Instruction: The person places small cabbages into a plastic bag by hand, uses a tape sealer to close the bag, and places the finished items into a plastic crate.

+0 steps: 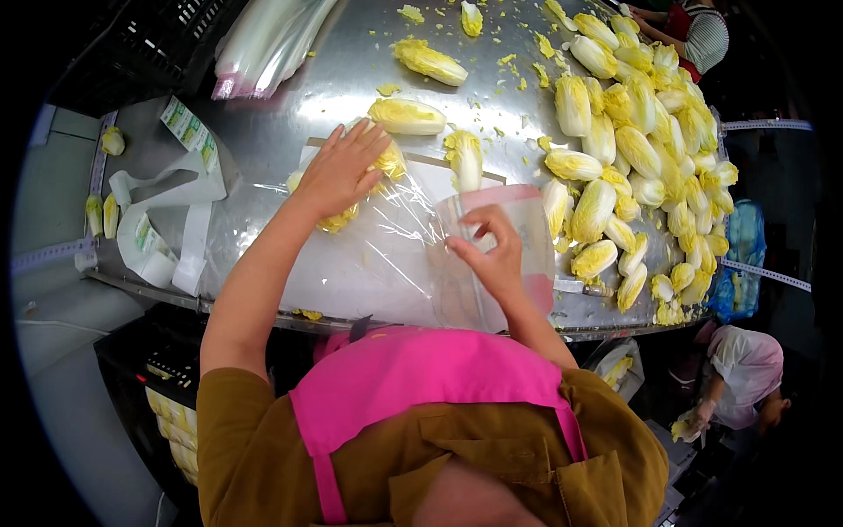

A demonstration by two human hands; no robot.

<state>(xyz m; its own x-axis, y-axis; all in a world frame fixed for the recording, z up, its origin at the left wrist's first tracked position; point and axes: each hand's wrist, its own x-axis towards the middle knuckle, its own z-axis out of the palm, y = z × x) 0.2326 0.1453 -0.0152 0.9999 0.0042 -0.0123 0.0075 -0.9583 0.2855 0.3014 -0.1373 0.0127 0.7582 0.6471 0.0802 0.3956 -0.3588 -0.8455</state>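
Observation:
My left hand (346,168) lies flat on napa cabbages (339,219) inside a clear plastic bag (388,263). Its fingers are stretched out over the film, and the palm hides part of the cabbages. To the right, my right hand (492,250) has thumb and fingers curled at the bag's pink-edged end, with the film drawn into creases towards the thumb tip. Under the bag is a pale board or sheet (428,172). One loose napa cabbage (407,117) lies just beyond my left hand, and another napa cabbage (465,161) rests beyond my right hand.
Many napa cabbages (637,148) are heaped on the right of the metal table (342,82). A knife (583,287) lies near the front edge. Left are a label strip (191,135), a stack of plastic bags (267,49) and a black crate (141,49). A person (744,375) bends at lower right.

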